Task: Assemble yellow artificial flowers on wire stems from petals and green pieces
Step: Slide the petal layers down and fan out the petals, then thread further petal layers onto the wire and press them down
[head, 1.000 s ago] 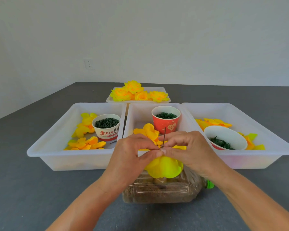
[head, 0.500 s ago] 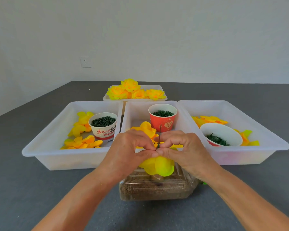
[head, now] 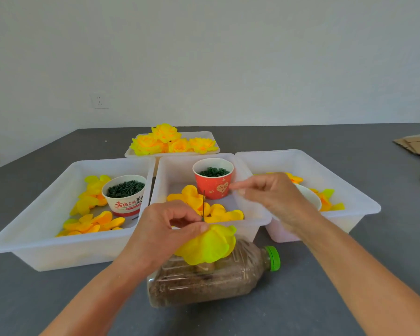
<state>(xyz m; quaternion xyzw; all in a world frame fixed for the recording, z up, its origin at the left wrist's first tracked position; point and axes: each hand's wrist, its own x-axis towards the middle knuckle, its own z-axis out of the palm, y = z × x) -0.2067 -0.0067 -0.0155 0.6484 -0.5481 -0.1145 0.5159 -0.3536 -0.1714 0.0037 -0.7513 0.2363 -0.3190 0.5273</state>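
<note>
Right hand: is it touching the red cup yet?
Cannot tell. In the head view the right hand's fingertips end right at the red cup's edge, with no plain gap or contact showing.

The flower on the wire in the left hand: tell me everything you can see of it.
The half-built flower is a cluster of thin, bright yellow petals, fabric or plastic by the look, cupped and hanging downward. A thin dark green wire stem rises upright out of its top. The left hand pinches it where wire meets petals. It hangs just above the lying plastic bottle; contact cannot be told. The right hand is off it.
</note>
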